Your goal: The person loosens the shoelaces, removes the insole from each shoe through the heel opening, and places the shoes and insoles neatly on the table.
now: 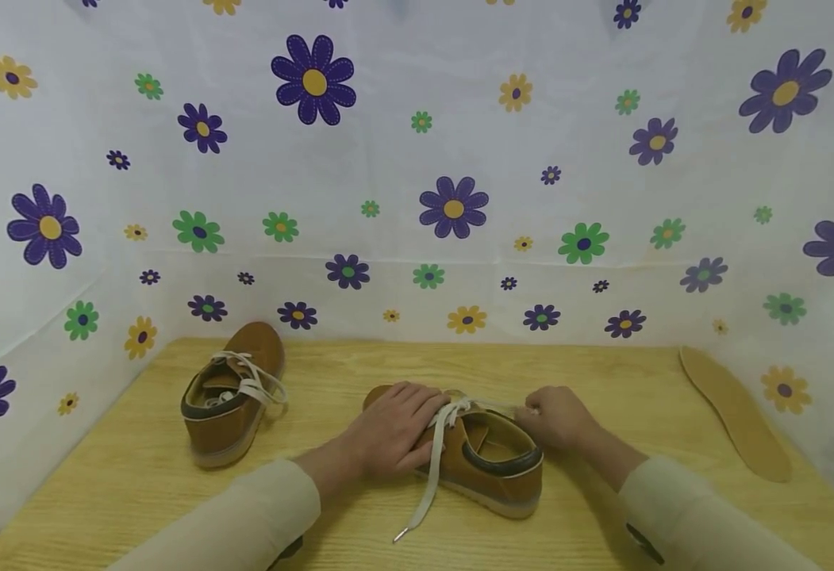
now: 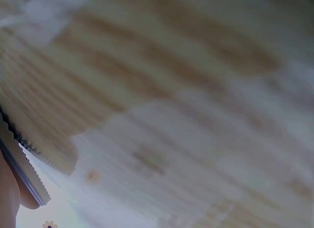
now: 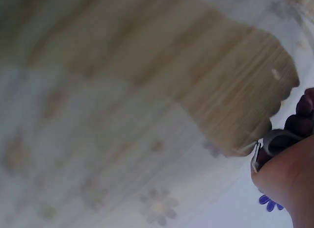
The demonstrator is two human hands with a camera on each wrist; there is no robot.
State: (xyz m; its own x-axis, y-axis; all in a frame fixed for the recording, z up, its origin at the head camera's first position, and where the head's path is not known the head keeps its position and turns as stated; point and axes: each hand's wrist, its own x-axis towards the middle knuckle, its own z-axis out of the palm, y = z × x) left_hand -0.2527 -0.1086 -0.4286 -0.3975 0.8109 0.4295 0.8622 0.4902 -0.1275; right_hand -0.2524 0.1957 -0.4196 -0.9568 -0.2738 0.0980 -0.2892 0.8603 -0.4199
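Observation:
A brown lace-up shoe (image 1: pixel 497 482) stands on the table, its toe pointing to the back left. My left hand (image 1: pixel 393 432) holds it across the front, fingers over the top and thumb along the near side; the hand covers much of the toe. In the left wrist view, fingers lie by the ribbed edge of the sole (image 2: pixel 24 162). My right hand (image 1: pixel 558 416), a fist beside the shoe's opening, grips one end of the white shoelace (image 1: pixel 495 407). The lace's metal tip (image 3: pixel 256 157) pokes out of that fist. Its other end hangs over the near side onto the table.
At the back left stands a second brown shoe (image 1: pixel 225 434) with its white lace loosely tied. A tan insole (image 1: pixel 734 412) lies along the right side of the wooden table (image 1: pixel 345 527). Flower-printed white sheeting (image 1: pixel 388 159) encloses the back and both sides.

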